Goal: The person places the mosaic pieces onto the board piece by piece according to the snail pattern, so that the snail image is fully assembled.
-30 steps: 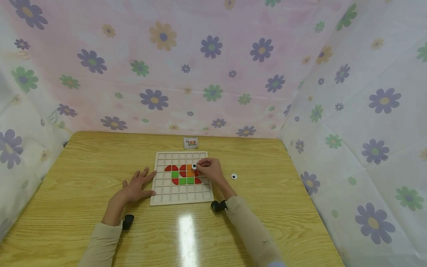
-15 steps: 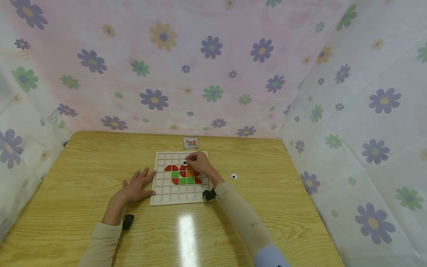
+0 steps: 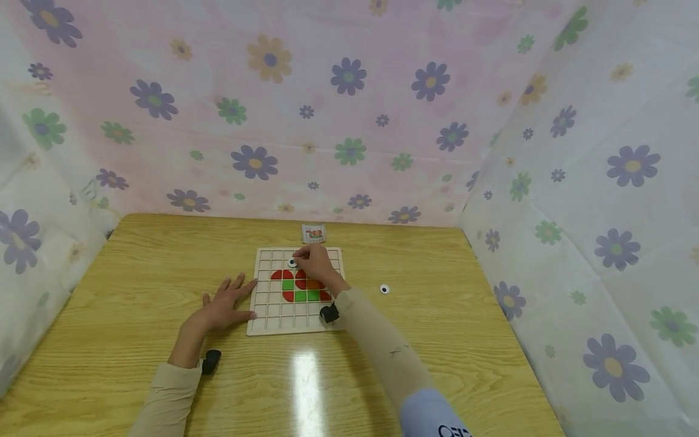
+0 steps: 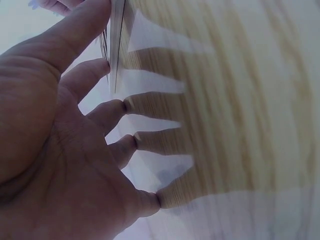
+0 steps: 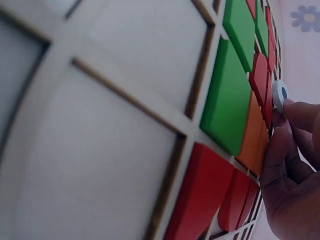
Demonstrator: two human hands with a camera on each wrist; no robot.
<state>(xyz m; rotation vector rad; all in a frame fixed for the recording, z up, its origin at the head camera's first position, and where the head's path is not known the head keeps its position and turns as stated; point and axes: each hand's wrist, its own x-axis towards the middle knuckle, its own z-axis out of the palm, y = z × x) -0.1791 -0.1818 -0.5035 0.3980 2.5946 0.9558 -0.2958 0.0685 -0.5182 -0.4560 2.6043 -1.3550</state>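
Note:
A pale wooden grid board [image 3: 267, 321] lies on the table, with red, green and orange pieces set in its cells. Over its upper part my right hand [image 3: 315, 263] pinches a white eye disc [image 3: 292, 262] between thumb and fingertips. In the right wrist view this eye disc [image 5: 280, 95] stands tilted beyond the green piece [image 5: 227, 100] and the orange piece [image 5: 253, 137]. My left hand [image 3: 221, 308] is spread at the board's left edge; in the left wrist view its fingertips touch the table and the board's side.
A second eye disc [image 3: 384, 289] lies on the table right of the board. Behind the board sits a small picture card [image 3: 314, 233] with a coloured figure on a grid. A flowered curtain [image 3: 349, 121] encloses the wooden table [image 3: 437, 340] at the back and sides.
My right hand has carried the eye disc leftward and slightly away from me, from over the orange pieces to the upper cells. The left hand stays in place.

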